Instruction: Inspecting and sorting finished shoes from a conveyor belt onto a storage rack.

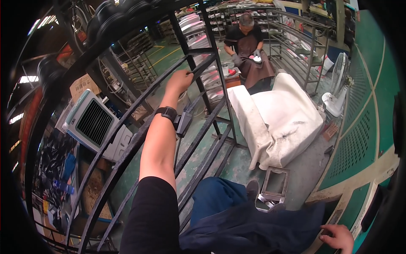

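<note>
My left hand [181, 81] reaches forward with its fingers closed around a bar at the end of a black metal rack [202, 63]. A dark band with a small grey box sits on that wrist. My right hand [338, 237] is low at the right, beside a pale ledge [323, 241] and the edge of a dark blue cloth [262, 228] over my lap. Its fingers are slightly bent and apart, with nothing seen in them. The long rails of the rack slope past my left arm, and their shelves hold nothing near my hand.
A large white cloth [283, 114] drapes something boxy ahead. A metal frame [275, 182] lies by my foot. Green perforated panels [355, 148] line the right, near a white fan [339, 76]. An air cooler [96, 120] stands left. A seated person [247, 46] in a brown apron works farther off.
</note>
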Action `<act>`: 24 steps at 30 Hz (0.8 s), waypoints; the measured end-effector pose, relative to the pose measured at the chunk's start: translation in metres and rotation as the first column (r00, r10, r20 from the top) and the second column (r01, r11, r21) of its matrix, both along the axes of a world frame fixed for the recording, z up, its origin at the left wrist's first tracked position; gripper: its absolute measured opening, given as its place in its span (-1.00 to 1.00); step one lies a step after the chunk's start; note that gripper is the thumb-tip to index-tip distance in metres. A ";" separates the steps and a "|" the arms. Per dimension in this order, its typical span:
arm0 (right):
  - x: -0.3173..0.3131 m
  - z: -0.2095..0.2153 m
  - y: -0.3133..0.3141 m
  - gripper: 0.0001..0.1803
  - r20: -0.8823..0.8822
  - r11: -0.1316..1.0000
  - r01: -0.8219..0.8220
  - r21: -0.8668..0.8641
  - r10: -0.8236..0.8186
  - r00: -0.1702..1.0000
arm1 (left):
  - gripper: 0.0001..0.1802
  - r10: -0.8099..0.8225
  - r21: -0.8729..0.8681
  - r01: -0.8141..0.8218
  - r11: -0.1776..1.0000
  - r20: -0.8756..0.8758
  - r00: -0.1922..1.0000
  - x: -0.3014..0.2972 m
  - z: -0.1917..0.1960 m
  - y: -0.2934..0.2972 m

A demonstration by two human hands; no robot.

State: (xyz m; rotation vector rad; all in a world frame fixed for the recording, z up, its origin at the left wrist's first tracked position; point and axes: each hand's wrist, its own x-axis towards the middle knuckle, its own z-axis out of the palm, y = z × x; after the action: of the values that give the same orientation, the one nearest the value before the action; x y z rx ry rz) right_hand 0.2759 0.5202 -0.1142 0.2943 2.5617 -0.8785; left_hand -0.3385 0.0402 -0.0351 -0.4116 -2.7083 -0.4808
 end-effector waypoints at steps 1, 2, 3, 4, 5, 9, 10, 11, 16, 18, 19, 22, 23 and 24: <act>0.001 -0.001 0.000 -0.52 -0.009 1.000 -0.006 0.004 0.007 1.000 | -0.52 0.002 -0.001 -0.002 1.000 -0.003 1.000 0.000 0.000 0.001; 0.001 -0.001 0.001 -0.52 -0.009 1.000 -0.001 0.004 0.001 1.000 | -0.52 -0.003 -0.001 0.003 1.000 -0.004 1.000 -0.001 0.000 0.001; 0.001 -0.001 0.001 -0.52 -0.002 1.000 -0.002 0.015 0.002 1.000 | -0.52 0.001 -0.001 -0.001 1.000 0.001 1.000 0.000 0.000 0.001; 0.001 -0.001 0.000 -0.52 0.005 1.000 -0.002 0.026 0.002 1.000 | -0.51 0.005 -0.001 -0.005 1.000 0.005 1.000 0.000 0.000 0.000; 0.000 0.000 0.000 -0.52 0.005 1.000 0.003 0.025 -0.003 1.000 | -0.51 0.000 -0.002 0.000 1.000 0.005 1.000 0.000 0.000 -0.002; -0.001 -0.001 0.001 -0.51 0.011 0.999 -0.020 0.050 0.019 1.000 | -0.53 0.003 0.002 -0.002 1.000 -0.036 0.999 -0.001 -0.003 -0.005; 0.001 -0.002 0.001 -0.50 0.009 0.997 -0.033 0.063 0.033 0.999 | -0.53 0.009 0.006 -0.008 1.000 -0.044 0.999 0.000 -0.002 -0.002; 0.003 -0.003 0.001 -0.50 0.008 0.998 -0.021 0.064 0.020 1.000 | -0.53 -0.004 0.007 0.004 1.000 -0.046 0.999 0.002 -0.001 0.000; -0.002 0.006 -0.002 -0.46 0.054 0.996 -0.030 0.085 0.025 0.998 | -0.52 -0.018 0.021 0.018 1.000 -0.027 0.999 -0.001 -0.001 -0.002; 0.003 -0.004 0.006 -0.45 0.035 0.996 -0.034 0.079 0.031 0.999 | -0.52 -0.009 0.035 0.010 0.999 -0.012 1.000 -0.002 -0.002 -0.002; 0.004 -0.008 0.010 -0.45 0.007 0.995 -0.063 0.076 0.063 0.998 | -0.51 -0.019 0.034 0.020 0.999 -0.044 0.999 -0.006 -0.003 -0.007; 0.000 0.004 0.004 -0.42 0.068 0.998 -0.019 0.062 0.015 0.998 | -0.49 -0.035 0.023 0.036 0.999 -0.035 0.999 -0.009 -0.008 -0.003; 0.000 0.007 0.004 -0.42 0.086 0.997 -0.016 0.072 0.010 0.996 | -0.48 -0.043 0.024 0.044 0.999 -0.036 0.998 -0.011 -0.008 -0.001; 0.000 0.007 0.005 -0.42 0.076 0.996 -0.036 0.079 0.030 0.997 | -0.49 -0.055 0.013 0.056 0.998 -0.043 0.998 -0.017 -0.009 -0.005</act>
State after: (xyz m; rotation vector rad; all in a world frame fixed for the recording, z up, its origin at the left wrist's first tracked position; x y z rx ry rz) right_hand 0.2755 0.5248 -0.1075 0.3016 2.5294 -0.7394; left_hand -0.3559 0.0347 -0.0439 -0.4886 -2.6571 -0.5012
